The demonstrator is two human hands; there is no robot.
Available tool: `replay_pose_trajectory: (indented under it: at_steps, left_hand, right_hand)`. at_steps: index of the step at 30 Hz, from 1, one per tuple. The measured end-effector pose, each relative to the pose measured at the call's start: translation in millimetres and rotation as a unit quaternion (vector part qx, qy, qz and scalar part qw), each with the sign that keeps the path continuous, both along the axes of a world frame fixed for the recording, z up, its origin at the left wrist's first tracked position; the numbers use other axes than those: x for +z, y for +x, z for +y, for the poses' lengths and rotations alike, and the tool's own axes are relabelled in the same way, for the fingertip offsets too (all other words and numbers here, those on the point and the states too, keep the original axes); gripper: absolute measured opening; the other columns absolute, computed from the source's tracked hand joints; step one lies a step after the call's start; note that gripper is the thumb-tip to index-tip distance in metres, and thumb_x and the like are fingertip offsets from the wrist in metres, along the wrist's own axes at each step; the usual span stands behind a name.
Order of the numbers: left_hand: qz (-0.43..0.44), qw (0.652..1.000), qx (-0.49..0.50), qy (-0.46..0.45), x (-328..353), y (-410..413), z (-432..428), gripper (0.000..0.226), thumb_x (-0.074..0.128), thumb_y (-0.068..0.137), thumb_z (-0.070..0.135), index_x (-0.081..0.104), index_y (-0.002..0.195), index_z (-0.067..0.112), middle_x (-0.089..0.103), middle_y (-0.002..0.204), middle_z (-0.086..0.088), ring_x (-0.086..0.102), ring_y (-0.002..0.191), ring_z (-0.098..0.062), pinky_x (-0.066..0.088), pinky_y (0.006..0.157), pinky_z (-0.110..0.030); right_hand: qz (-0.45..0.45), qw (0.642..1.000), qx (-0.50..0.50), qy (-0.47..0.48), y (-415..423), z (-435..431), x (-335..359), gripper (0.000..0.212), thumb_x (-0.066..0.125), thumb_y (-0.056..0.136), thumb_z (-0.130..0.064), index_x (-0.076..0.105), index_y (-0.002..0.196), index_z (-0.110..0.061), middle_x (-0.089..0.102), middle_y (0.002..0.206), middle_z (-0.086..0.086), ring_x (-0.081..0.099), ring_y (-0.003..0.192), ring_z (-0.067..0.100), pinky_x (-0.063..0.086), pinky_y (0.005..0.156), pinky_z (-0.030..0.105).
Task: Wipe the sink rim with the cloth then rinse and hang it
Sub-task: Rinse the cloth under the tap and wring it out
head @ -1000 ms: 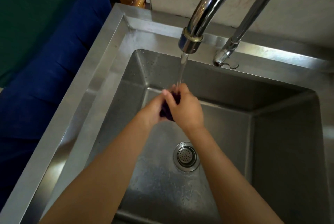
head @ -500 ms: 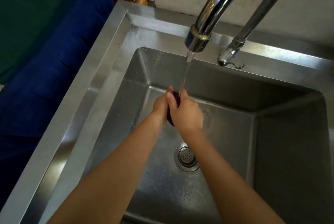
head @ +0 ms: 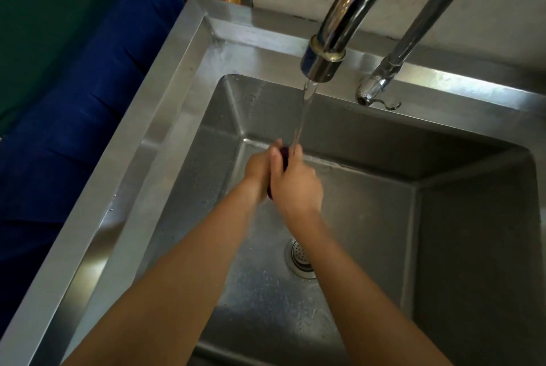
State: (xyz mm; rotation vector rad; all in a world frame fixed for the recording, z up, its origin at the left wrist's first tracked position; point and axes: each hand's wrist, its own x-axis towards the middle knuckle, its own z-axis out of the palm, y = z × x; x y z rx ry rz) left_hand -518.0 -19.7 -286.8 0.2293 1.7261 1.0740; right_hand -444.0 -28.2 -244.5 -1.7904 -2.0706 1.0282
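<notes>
A small dark purple cloth (head: 285, 156) is pressed between my two hands inside the steel sink; only slivers of it show at my fingertips and below my palms. My left hand (head: 257, 172) and my right hand (head: 295, 181) are clasped together around it. A stream of water (head: 304, 111) runs from the large chrome tap (head: 325, 59) onto my right fingertips and the cloth. The sink rim (head: 165, 117) runs along the left and the back.
A second, thinner chrome spout (head: 375, 89) ends over the back rim to the right of the tap. The drain strainer (head: 300, 259) sits in the basin floor under my right forearm. Blue and green fabric (head: 74, 85) lies left of the sink.
My clasped hands have stayed under the stream and shifted slightly away from me, squeezing the cloth tighter so less of it shows. Water keeps running.
</notes>
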Motion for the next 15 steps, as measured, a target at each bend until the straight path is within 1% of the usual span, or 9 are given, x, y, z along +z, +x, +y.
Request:
replay_pose_trajectory:
  at_steps: [2,3,5,8,9,11,12,13,15]
  left_hand:
    - [-0.058,0.998,0.031,0.009,-3.3,5.7,-1.9,0.038,0.042,0.098,0.023,0.053,0.063,0.014,0.057,0.042,0.006,0.056,0.054,-0.014,0.044,0.05,-0.021]
    - [-0.099,0.994,0.053,0.011,-0.1,11.6,-4.4,0.037,0.041,0.098,0.022,0.053,0.064,0.012,0.056,0.04,0.006,0.056,0.05,-0.014,0.044,0.047,-0.02]
    - [-0.12,0.991,0.054,0.001,0.0,22.3,-9.1,0.033,0.043,0.096,0.031,0.055,0.071,0.015,0.06,0.053,0.003,0.059,0.052,-0.015,0.05,0.052,-0.021]
    - [0.049,0.996,-0.061,-0.032,-8.0,17.1,-13.6,0.037,0.043,0.093,0.049,0.063,0.087,0.018,0.068,0.088,-0.008,0.065,0.084,-0.027,0.053,0.08,-0.039]
    - [0.09,0.991,-0.092,-0.026,-7.4,13.0,-14.3,0.039,0.043,0.093,0.049,0.064,0.093,0.017,0.068,0.094,-0.01,0.065,0.088,-0.028,0.053,0.08,-0.036]
    - [0.149,0.975,-0.164,-0.006,-5.4,4.7,-16.2,0.035,0.048,0.093,0.044,0.061,0.104,0.014,0.065,0.095,-0.004,0.061,0.085,-0.02,0.05,0.067,-0.016]
    - [0.165,0.965,-0.204,0.001,-5.1,-0.6,-17.7,0.032,0.053,0.091,0.04,0.06,0.106,0.013,0.063,0.092,0.0,0.059,0.083,-0.015,0.045,0.06,-0.008]
    - [0.17,0.955,-0.242,0.009,-5.4,-5.9,-18.9,0.029,0.058,0.089,0.036,0.059,0.107,0.013,0.061,0.091,0.002,0.059,0.083,-0.013,0.043,0.06,-0.007]
    - [0.182,0.935,-0.303,0.024,-8.0,-16.1,-19.5,0.025,0.063,0.087,0.027,0.059,0.107,0.013,0.061,0.091,0.001,0.06,0.086,-0.016,0.043,0.065,-0.014]
  right_hand:
    - [-0.028,0.999,-0.03,-0.01,-5.5,10.2,1.0,0.041,0.026,0.099,-0.044,0.048,0.111,-0.011,0.066,0.104,0.019,0.062,0.098,0.039,0.047,0.078,0.04]
    - [-0.038,0.998,-0.053,-0.022,-6.0,20.6,-1.4,0.042,0.025,0.099,-0.042,0.051,0.111,-0.011,0.066,0.107,0.02,0.061,0.1,0.039,0.046,0.079,0.039]
    - [-0.051,0.993,-0.092,-0.062,-2.8,40.5,-11.0,0.044,0.025,0.1,-0.037,0.057,0.11,-0.009,0.064,0.112,0.02,0.06,0.103,0.038,0.044,0.079,0.038]
    - [-0.037,0.99,-0.102,-0.087,2.6,48.6,-27.9,0.047,0.026,0.1,-0.037,0.061,0.11,-0.007,0.063,0.114,0.021,0.059,0.104,0.037,0.042,0.078,0.036]
    - [-0.026,0.991,-0.095,-0.086,5.2,50.3,-32.6,0.047,0.028,0.099,-0.039,0.061,0.11,-0.007,0.063,0.114,0.022,0.058,0.105,0.038,0.043,0.08,0.037]
    - [0.01,0.992,-0.078,-0.095,13.5,56.4,-38.3,0.048,0.031,0.099,-0.041,0.06,0.107,-0.004,0.063,0.111,0.023,0.058,0.104,0.038,0.044,0.083,0.039]
    - [0.037,0.992,-0.069,-0.103,18.1,59.9,-39.1,0.047,0.034,0.099,-0.041,0.06,0.103,-0.002,0.064,0.105,0.022,0.058,0.099,0.036,0.043,0.079,0.036]
    - [0.064,0.99,-0.057,-0.112,22.5,62.4,-39.0,0.045,0.036,0.098,-0.04,0.06,0.098,-0.002,0.062,0.095,0.02,0.057,0.092,0.033,0.04,0.074,0.031]
    - [0.092,0.987,-0.017,-0.13,31.8,64.2,-37.0,0.037,0.045,0.096,-0.037,0.06,0.096,-0.003,0.057,0.086,0.011,0.053,0.082,0.025,0.035,0.069,0.027]
